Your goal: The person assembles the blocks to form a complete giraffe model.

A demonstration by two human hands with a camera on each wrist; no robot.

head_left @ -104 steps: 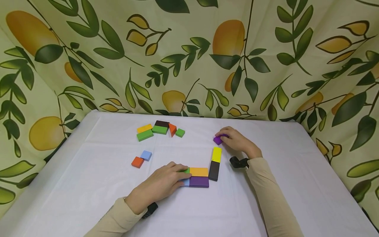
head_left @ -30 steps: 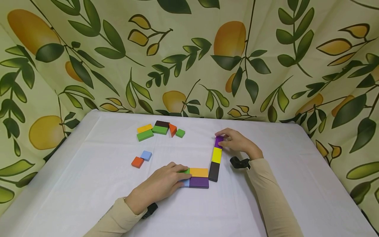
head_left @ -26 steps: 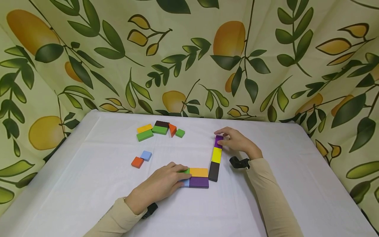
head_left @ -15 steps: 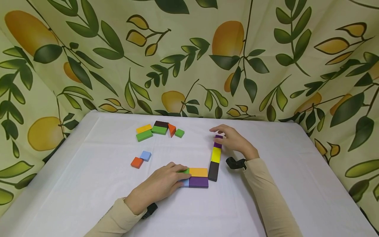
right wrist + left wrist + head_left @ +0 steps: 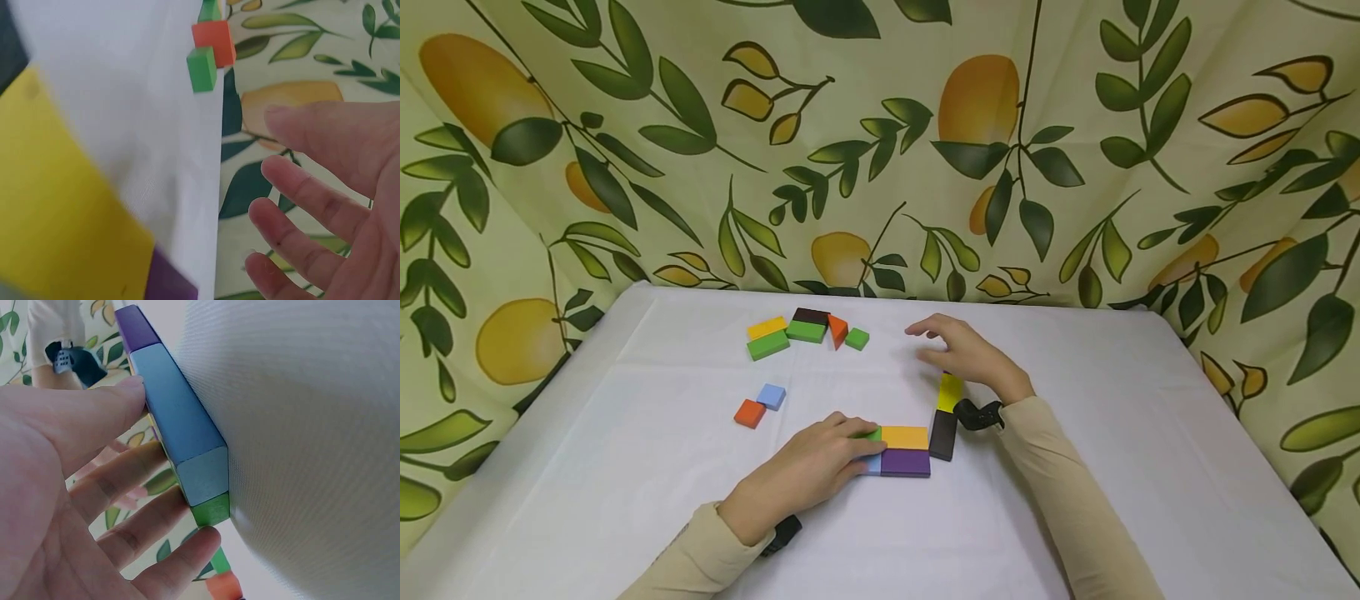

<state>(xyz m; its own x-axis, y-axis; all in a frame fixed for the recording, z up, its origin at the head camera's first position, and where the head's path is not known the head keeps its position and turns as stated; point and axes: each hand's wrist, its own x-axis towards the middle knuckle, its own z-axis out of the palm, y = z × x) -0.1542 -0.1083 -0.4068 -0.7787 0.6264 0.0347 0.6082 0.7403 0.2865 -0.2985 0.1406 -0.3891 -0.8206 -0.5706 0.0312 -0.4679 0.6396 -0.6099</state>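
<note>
My left hand (image 5: 808, 462) rests on the near blocks, its fingers fairly straight over a green block (image 5: 874, 434) and a light blue block (image 5: 872, 466). In the left wrist view the thumb lies along the light blue block (image 5: 175, 403). An orange-yellow block (image 5: 905, 437) and a dark purple block (image 5: 906, 462) continue these two rows rightward. Beside them runs a line of a black block (image 5: 943, 437), a yellow block (image 5: 950, 392) and a purple block (image 5: 166, 280), the last hidden in the head view. Above it hovers my right hand (image 5: 973, 354), fingers spread, holding nothing.
At the back lie an orange triangular block (image 5: 838, 332), a small green block (image 5: 857, 338), longer green blocks (image 5: 807, 332), a dark block (image 5: 811, 316) and an orange-yellow one (image 5: 767, 327). A light blue block (image 5: 772, 396) and a red-orange block (image 5: 749, 413) lie left, on the white cloth (image 5: 587, 467).
My right hand set the purple block at the far end of the yellow one, let go, and has moved left with fingers opening. The left hand has stayed in place.
</note>
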